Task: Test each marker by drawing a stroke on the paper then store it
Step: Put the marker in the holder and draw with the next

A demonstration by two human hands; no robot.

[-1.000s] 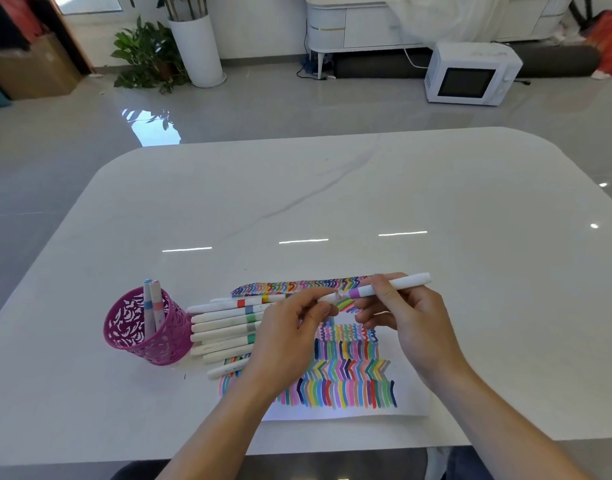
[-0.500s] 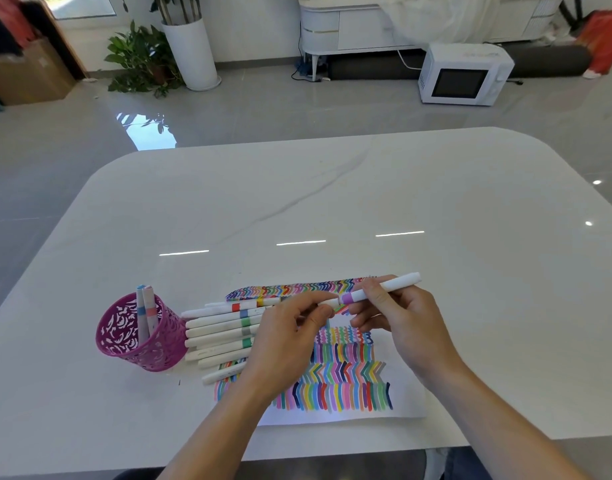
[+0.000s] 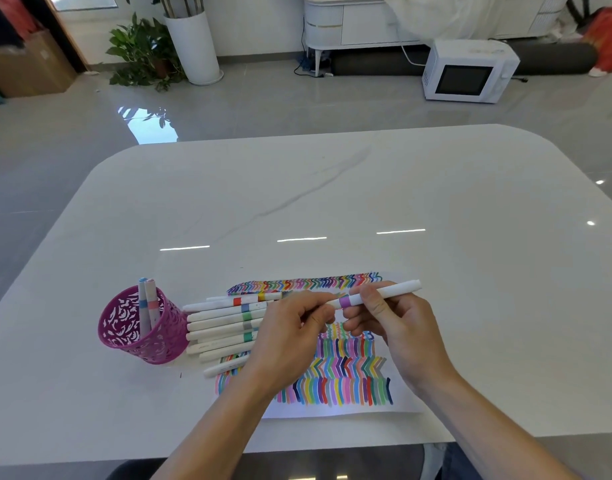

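Observation:
Both hands hold one white marker with a purple band (image 3: 387,293) level above the paper (image 3: 335,368), which is filled with rows of coloured strokes. My right hand (image 3: 398,327) grips the barrel. My left hand (image 3: 290,334) pinches the marker's left end, the cap side. Several white markers (image 3: 225,323) lie side by side on the paper's left edge, partly hidden under my left hand. A purple openwork pen cup (image 3: 142,330) left of them holds two markers (image 3: 148,306), upright.
The white marble table (image 3: 332,209) stretches far beyond the paper. On the floor behind it stand a white microwave (image 3: 467,71), a potted plant (image 3: 142,53) and a tall white vase (image 3: 193,46).
Both hands stay on the purple-banded marker with hardly any movement. The view has shifted slightly.

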